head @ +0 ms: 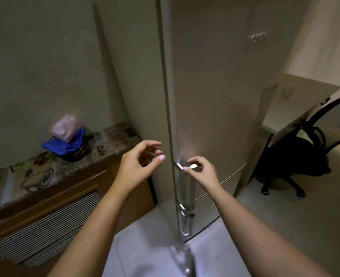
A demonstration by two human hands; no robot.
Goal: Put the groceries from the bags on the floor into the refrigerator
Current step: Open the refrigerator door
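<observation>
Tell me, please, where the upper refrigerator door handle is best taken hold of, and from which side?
Grip the upper door handle near its top end, where the right hand already is. It is a vertical metal bar along the refrigerator door's left edge, so I would curl the fingers around it from the front and pull towards you.

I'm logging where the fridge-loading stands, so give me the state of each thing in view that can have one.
Refrigerator upper door: closed.
Refrigerator lower door: closed.
Upper door handle: top end touched by the right hand.
Right hand: fingers curled on the handle top, holding nothing else.
Left hand: open, empty, beside the fridge edge.
Office chair: upright, unoccupied.
Blue bag: crumpled on the counter, under a pink pack.
</observation>
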